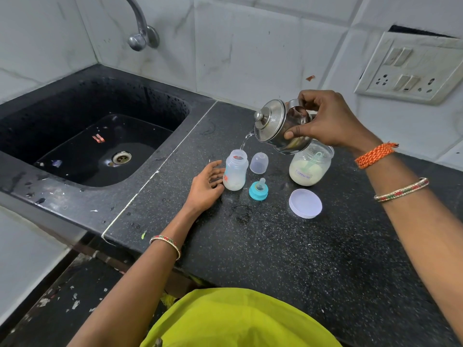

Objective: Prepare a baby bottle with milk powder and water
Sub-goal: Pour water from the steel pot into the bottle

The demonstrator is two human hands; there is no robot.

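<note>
A clear baby bottle [235,171] stands uncapped on the black counter [288,246], with white powder at its bottom. My left hand [206,185] rests against its left side, fingers loosely spread, not wrapped around it. My right hand [325,118] grips a small steel kettle [278,126] tilted to the left, and a thin stream of water falls from its spout into the bottle's mouth. The teal ring with the nipple [258,189] and the clear cap [259,163] sit just right of the bottle.
A jar of formula powder [309,169] with a green scoop inside stands open under the kettle, its round lid [305,203] lying in front. A black sink [100,146] with a wall tap [140,33] lies to the left. A socket panel [411,68] hangs on the right wall.
</note>
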